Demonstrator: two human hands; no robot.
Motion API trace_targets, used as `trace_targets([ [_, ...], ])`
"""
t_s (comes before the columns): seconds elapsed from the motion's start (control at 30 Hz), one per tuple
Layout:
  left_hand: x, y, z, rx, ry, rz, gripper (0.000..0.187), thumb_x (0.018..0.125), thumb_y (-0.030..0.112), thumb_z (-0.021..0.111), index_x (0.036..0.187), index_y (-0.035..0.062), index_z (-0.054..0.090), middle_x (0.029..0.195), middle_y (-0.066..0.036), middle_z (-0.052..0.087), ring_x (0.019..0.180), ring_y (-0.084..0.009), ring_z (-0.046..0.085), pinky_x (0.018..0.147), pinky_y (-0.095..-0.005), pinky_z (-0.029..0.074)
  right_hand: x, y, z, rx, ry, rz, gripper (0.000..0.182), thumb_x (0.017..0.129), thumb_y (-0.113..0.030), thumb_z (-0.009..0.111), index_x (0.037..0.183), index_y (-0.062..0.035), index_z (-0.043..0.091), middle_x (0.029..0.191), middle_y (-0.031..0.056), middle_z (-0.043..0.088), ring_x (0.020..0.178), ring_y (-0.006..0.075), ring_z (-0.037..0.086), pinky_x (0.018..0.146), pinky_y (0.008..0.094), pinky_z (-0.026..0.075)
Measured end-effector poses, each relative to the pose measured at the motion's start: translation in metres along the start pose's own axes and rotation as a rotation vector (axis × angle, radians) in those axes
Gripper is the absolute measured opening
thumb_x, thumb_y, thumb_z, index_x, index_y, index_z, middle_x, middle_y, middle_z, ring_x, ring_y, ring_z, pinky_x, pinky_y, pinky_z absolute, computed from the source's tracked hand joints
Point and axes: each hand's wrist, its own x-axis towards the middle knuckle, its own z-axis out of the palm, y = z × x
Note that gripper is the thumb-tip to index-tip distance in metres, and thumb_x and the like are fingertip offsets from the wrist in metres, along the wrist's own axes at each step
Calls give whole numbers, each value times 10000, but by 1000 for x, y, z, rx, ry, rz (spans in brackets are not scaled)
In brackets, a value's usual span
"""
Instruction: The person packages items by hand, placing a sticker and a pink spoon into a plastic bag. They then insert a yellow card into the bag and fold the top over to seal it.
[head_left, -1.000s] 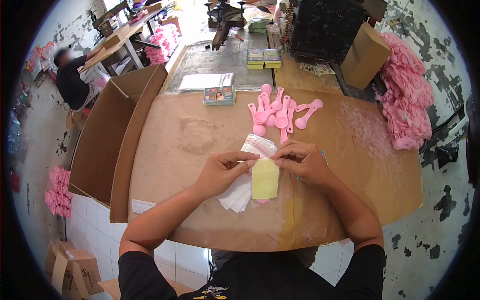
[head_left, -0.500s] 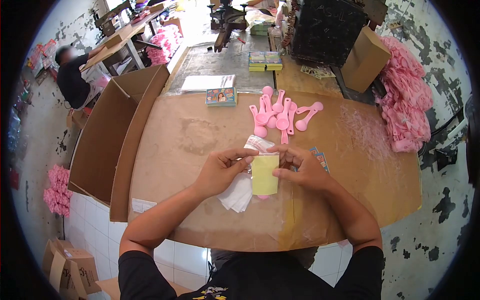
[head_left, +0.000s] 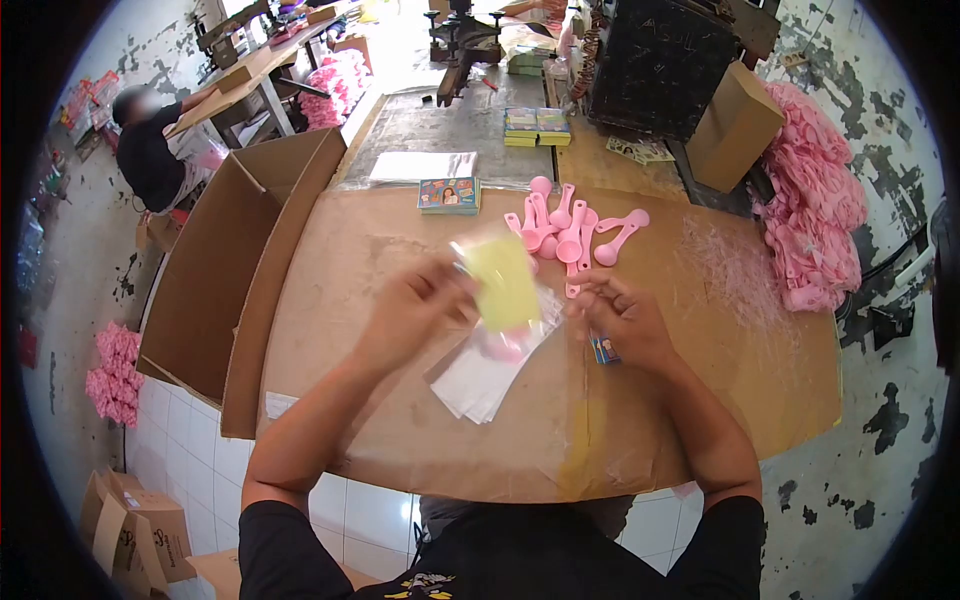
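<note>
My left hand (head_left: pixel 408 312), smeared by motion, grips the left edge of a clear plastic packet (head_left: pixel 505 285). A yellow card shows inside it, and something pink shows at its lower end. Under the packet lies a fanned stack of white-looking plastic bags (head_left: pixel 485 375). To the right, my right hand (head_left: pixel 628 322) is raised with thumb and fingers pinched together; whether they hold something small cannot be made out. Partly hidden below that hand are blue printed cards (head_left: pixel 605 349). Several pink measuring spoons (head_left: pixel 568 245) lie in a pile beyond both hands.
A large open cardboard box (head_left: pixel 215 270) stands at the left edge of the table. Farther back are a stack of printed cards (head_left: pixel 448 196) and clear plastic sheets (head_left: pixel 425 166). Plastic scraps (head_left: pixel 740 262) and bagged pink items (head_left: pixel 815 210) are at right. A person (head_left: pixel 150 150) sits far left.
My left hand has lifted the packet up and to the left, tilting it. My right hand has let go of the packet and moved to the right, uncovering more of the bag stack.
</note>
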Motion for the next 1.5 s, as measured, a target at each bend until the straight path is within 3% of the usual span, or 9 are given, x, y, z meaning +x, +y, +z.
trace_targets([
  [0.13,19,37,-54,-462,631,408,579,1139,461,341,1470,7,478,1491,-152,577,1410,-281,545,1134,-419,467,1,-13,-17,-111,137,99,255,1105,-195,556,1169,-13,723,757,-40,510,618,22,441,617,217,381],
  [0.23,29,25,-77,-664,772,388,648,1137,460,314,1566,-26,322,1502,-227,532,1361,-324,580,1095,-452,503,7,-7,-32,-99,141,74,430,1124,-372,502,1088,-21,748,702,-69,392,599,27,329,581,237,290],
  [0.47,30,-50,-3,33,338,107,343,1049,221,633,1363,83,616,1313,-90,677,1146,-256,675,938,-369,526,-2,-33,-100,-62,159,101,637,1041,-628,525,987,-25,725,712,-81,398,697,53,372,652,241,282],
  [0.67,15,-41,10,609,79,463,360,956,174,722,1296,77,655,1311,-113,660,1161,-327,657,966,-417,526,-31,-39,-232,-85,127,-19,387,1041,-430,653,1019,-45,670,805,46,597,811,151,592,652,357,469],
  [0.8,17,-43,9,601,74,462,350,961,171,715,1290,65,656,1318,-108,656,1181,-328,651,992,-424,521,-41,15,-270,-1731,714,314,374,1088,-385,590,1050,-28,695,953,125,716,886,243,710,701,430,538],
  [0.93,18,-42,10,583,77,443,349,960,172,718,1282,52,658,1311,-112,660,1188,-324,653,996,-418,522,-37,39,-278,-995,666,-210,383,1106,-347,561,1095,4,715,1001,102,745,939,256,721,840,415,553],
  [1.07,18,-42,10,577,67,433,347,957,173,724,1275,50,663,1296,-118,666,1191,-322,655,996,-417,523,-35,-20,-224,-375,724,-116,364,1101,-324,562,1149,3,714,1001,109,720,1031,216,676,957,377,510],
  [1.37,16,-42,11,620,52,407,337,951,204,736,1255,72,675,1295,-111,667,1204,-332,634,1043,-444,483,-47,-1,-209,-1850,523,-313,276,1023,-197,645,1236,-27,692,1210,139,702,1140,305,670,1025,431,494],
  [1.5,18,-45,10,667,36,437,342,948,224,740,1248,71,678,1293,-110,666,1221,-325,626,1071,-453,458,-33,-37,-162,-620,406,-38,341,909,-152,760,1226,-38,709,1269,166,650,1286,359,548,1135,504,391],
])
